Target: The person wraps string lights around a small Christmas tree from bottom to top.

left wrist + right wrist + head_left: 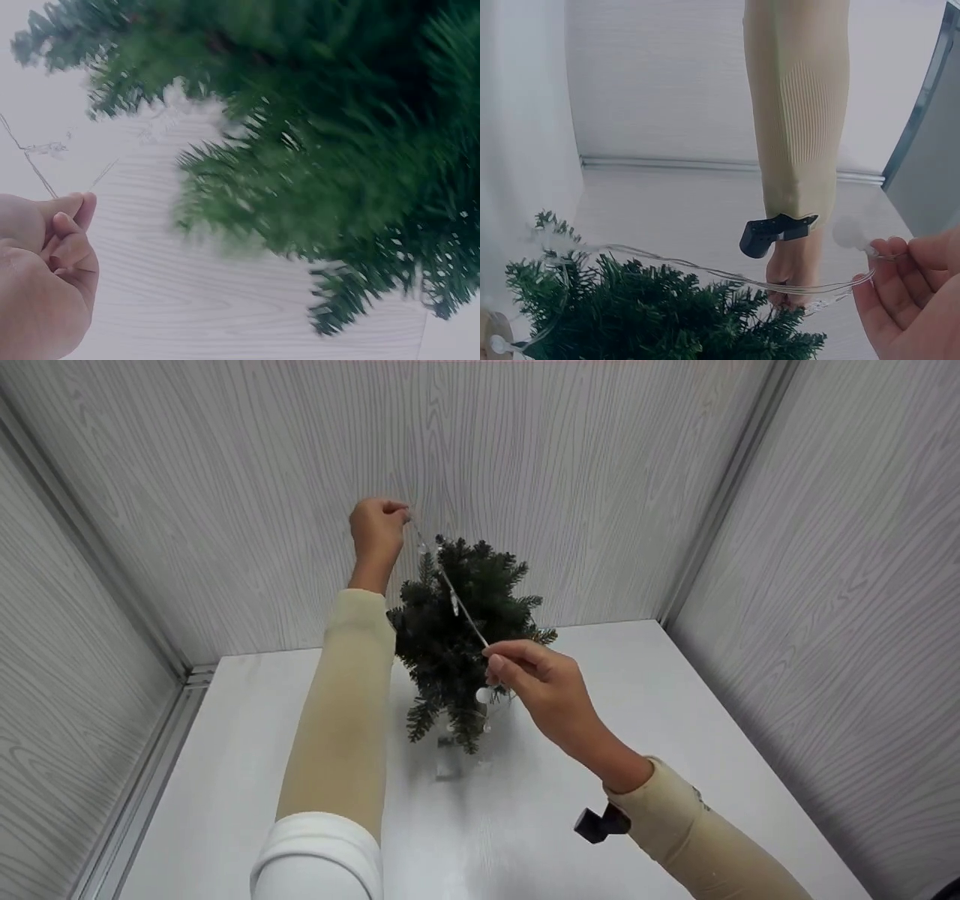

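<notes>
String lights (pixel 465 612) run slantwise before a small green tree (pixel 487 577), stretched between my hands. The fingers of my left hand (pixel 379 536) pinch the strand high up beside the treetop; those of my right hand (pixel 551 694) pinch it lower down, a pale round bulb (pixel 849 232) just beside them. The tree stands on a white worktop (pixel 637 720).

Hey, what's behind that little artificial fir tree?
In the head view, a grey wood-grain wall stands behind the artificial fir tree, beyond the white table. The tree covers part of the table's far edge; anything directly behind it can't be seen.
</notes>
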The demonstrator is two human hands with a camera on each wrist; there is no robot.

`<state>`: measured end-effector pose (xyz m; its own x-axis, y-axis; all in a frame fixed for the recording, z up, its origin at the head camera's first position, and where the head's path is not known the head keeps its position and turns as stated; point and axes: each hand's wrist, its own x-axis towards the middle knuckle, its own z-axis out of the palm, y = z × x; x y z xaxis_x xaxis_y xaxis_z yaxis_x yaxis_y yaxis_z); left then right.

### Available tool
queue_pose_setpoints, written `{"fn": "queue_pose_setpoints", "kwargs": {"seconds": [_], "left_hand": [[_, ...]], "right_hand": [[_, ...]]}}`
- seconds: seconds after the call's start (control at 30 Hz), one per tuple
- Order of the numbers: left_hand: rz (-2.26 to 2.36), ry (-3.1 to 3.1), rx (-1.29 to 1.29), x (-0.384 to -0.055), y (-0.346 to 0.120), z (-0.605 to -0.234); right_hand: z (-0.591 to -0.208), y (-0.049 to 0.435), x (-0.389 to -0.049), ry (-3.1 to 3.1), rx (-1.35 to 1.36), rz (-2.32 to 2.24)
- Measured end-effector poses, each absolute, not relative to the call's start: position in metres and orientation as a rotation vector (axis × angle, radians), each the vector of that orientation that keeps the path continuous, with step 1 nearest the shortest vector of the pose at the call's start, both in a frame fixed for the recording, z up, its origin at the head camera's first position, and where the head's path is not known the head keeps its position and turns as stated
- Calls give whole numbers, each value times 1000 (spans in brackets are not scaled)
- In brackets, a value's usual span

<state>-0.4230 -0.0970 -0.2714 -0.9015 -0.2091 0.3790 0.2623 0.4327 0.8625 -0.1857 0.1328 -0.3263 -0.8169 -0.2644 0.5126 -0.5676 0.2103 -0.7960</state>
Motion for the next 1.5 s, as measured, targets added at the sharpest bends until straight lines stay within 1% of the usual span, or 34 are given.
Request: {"fn": "queue_pose_setpoints", "kwargs": {"seconds": [0.13,0.3,0.53,0.7,0.83,0.93,1.03,1.5], "left_hand": [[-1454,-2332,-58,-423,-102,-286],[-1402,-2369,-113,-424,-105,-299],[-1426,-2377,-98,-428,-102,-305],[-1596,-2323,-55,-430,-100,-299],[-1880,-2197,9,-429,-99,-293],[-2064,-2067,5,-429,-98,-291],[-2126,-2007,-14,-430,-96,-292],[-1945,-2153,29,-433,-107,-323]], "right_hand": [[-334,129,-186,-2293,810,1526],[-337,127,-184,-2334,837,1489],[-339,124,-185,-2336,849,1516],[-338,122,-184,-2313,850,1540],[-338,121,-183,-2311,864,1534],[-339,121,-184,-2306,881,1524],[-339,122,-185,-2294,883,1531],[-344,116,-188,-2344,848,1646]]}}
